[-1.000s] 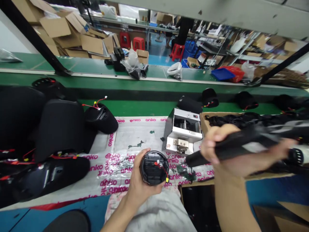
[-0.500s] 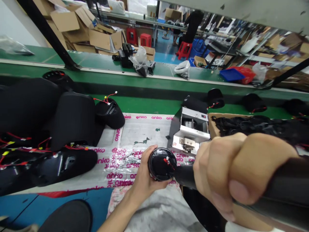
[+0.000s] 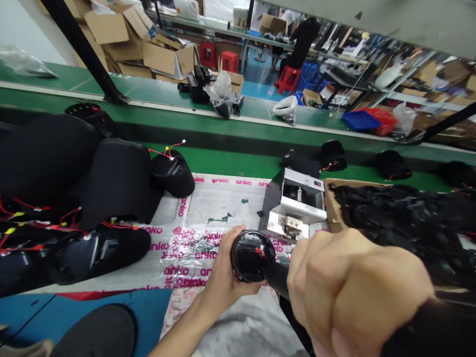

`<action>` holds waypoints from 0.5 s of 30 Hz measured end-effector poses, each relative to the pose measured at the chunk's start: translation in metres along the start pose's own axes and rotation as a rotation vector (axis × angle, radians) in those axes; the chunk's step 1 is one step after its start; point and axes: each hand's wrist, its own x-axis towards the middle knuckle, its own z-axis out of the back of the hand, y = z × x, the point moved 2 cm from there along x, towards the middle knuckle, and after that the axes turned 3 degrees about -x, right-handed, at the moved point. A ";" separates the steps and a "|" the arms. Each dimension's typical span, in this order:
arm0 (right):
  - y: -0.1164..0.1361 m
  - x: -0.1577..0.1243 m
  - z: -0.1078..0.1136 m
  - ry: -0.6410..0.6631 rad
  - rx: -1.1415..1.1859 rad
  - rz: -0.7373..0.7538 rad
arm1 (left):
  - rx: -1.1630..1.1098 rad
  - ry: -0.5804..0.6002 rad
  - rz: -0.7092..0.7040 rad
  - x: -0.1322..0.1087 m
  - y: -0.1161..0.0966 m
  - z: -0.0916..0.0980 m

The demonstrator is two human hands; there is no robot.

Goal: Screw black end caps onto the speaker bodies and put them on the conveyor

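The metal bench machine (image 3: 297, 208) stands on a printed plastic sheet (image 3: 223, 203). To its right sits a cardboard box (image 3: 332, 208) filled with padded parts (image 3: 394, 213); to its left lies a wired padded shell (image 3: 173, 174). Behind it runs a conveyor belt (image 3: 156, 96). Before it, the left hand (image 3: 223, 267) holds a round cap (image 3: 253, 256), and just beside that the right hand (image 3: 353, 292) grips a padded tube (image 3: 277, 277).
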 end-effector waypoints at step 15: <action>-0.036 -0.025 0.040 0.091 0.077 -0.166 | 0.020 -0.014 -0.039 0.001 -0.002 -0.003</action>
